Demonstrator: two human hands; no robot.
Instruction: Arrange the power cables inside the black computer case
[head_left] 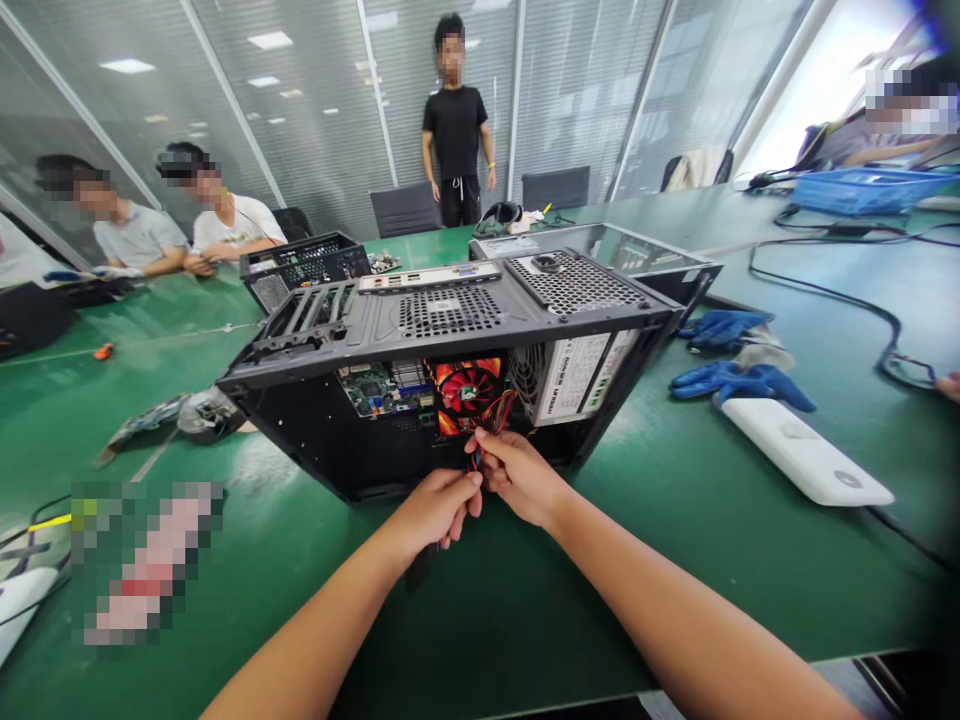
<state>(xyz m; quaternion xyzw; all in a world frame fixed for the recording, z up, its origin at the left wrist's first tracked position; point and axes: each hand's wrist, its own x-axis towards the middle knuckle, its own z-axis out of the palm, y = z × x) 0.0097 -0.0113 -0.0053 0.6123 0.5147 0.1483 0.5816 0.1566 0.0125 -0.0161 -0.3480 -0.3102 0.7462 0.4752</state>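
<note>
First: What are your hands doing?

Second: Your left hand (444, 505) is pinching thin, partly red wires (475, 458), and your right hand (521, 480) is clamping its fingers on them just beside it.

First: Where are those wires running?

Second: Between your hands, at the open side of a black computer case (289, 425), just below its red fan (469, 392).

First: And around that?

Second: A circuit board (382, 390) is sitting left of the fan, a power supply (585, 375) right. Blue gloves (720, 382) and a white power strip (795, 445) are lying on the green table (495, 630), to your right.
</note>
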